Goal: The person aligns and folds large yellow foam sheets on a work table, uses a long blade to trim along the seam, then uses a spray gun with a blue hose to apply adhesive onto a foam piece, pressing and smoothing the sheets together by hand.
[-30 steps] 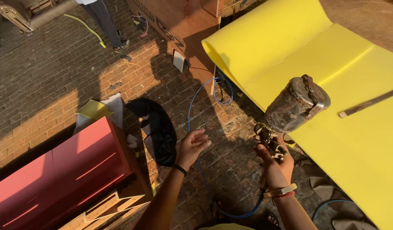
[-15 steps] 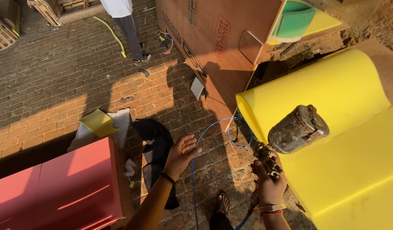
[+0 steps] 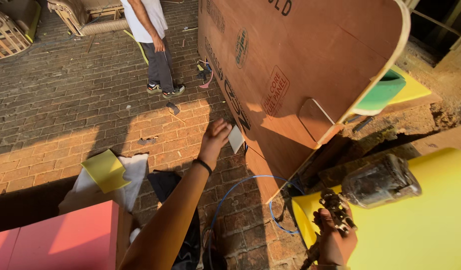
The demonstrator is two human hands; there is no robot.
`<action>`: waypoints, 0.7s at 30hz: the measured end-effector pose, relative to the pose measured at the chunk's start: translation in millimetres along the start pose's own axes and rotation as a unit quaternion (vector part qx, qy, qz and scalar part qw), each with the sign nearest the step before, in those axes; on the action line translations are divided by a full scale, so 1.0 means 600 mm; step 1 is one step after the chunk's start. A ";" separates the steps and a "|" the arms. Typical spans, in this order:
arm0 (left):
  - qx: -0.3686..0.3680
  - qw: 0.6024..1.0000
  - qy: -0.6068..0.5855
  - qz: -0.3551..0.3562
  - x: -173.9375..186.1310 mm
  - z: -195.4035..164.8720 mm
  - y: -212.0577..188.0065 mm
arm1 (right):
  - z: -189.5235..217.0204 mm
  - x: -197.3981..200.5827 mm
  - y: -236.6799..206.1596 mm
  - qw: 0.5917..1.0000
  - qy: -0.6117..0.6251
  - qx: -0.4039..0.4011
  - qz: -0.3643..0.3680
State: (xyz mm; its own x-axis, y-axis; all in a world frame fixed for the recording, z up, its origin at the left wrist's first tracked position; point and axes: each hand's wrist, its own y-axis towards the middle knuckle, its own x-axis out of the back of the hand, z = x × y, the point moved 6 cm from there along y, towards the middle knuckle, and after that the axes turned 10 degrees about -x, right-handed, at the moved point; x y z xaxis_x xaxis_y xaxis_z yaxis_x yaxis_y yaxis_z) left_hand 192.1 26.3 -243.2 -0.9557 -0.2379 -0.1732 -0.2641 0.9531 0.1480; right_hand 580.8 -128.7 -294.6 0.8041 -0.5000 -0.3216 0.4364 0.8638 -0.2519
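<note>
Two hands: right hand [image 3: 334, 243] with closed grip on spray gun [image 3: 370, 192], left hand [image 3: 214, 138] open, well apart.

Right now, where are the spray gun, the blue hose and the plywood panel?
spray gun [image 3: 378, 182], head view, on its dark cup.
blue hose [image 3: 240, 184], head view, on the loop over the bricks.
plywood panel [image 3: 310, 45], head view, on its broad face.

A large plywood panel [image 3: 300, 65] leans just beyond the outstretched fingers, a standing person [image 3: 153, 45] farther past them; below them lie a yellow foam piece [image 3: 104, 170] on white cloth [image 3: 133, 172], and a red foam block [image 3: 55, 237]
</note>
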 end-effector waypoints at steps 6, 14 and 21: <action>-0.017 0.999 -0.006 0.045 0.062 0.082 0.317 | -0.033 -0.118 0.149 0.996 -0.017 0.085 -0.036; 0.219 0.942 0.041 0.250 -0.040 0.314 0.318 | -0.046 -0.137 0.275 0.957 -0.059 0.131 -0.251; 0.252 0.912 0.024 0.322 -0.197 0.381 0.271 | 0.020 0.032 0.441 0.872 -0.253 0.129 -0.398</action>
State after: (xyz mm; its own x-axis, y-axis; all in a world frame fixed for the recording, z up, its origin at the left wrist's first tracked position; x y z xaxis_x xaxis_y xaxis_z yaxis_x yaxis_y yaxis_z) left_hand 291.6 252.3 -421.3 -0.8992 0.4058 -0.1634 0.4362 0.8601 -0.2644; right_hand 716.2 91.1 -356.6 0.2506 -0.9128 0.3225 0.9618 0.2726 0.0243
